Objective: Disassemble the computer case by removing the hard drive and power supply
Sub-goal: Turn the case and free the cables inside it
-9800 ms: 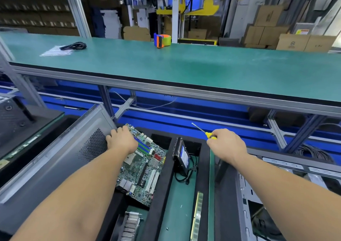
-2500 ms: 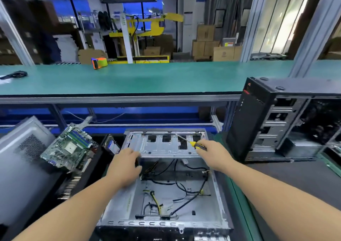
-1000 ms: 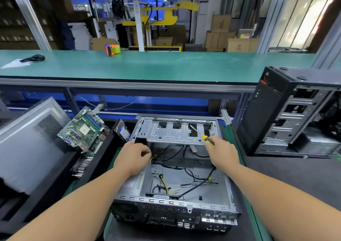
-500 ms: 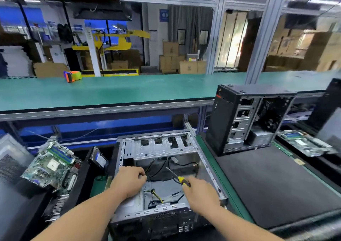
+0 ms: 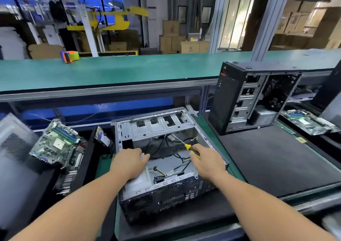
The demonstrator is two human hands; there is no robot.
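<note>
The open computer case (image 5: 166, 159) lies on its side in front of the person, and both hands are down inside it. The left hand (image 5: 130, 162) rests palm-down, fingers loosely bent, on the grey metal box in the near left corner. That box looks to be the power supply (image 5: 136, 182), directly under the palm; whether the fingertips have hooked any of the cables (image 5: 162, 146) just beyond them, I cannot tell. The right hand (image 5: 206, 162) is closed round the yellow-and-black handle of a screwdriver (image 5: 186, 145), whose shaft points away from the knuckles toward the drive cage (image 5: 156, 128) at the far end.

A drive that may be the hard drive (image 5: 104, 139) stands in a tray off to the left of the left hand, beside a loose motherboard (image 5: 55, 144); I cannot be sure it came from this case.

I judge the power supply a dense, rigid steel block, heavy for its size, with smooth sides and possibly sharp sheet-metal edges around it. It should be gripped by its body on two opposite faces, not lifted by the wire bundle, which is limp and could snag on the chassis.
</note>
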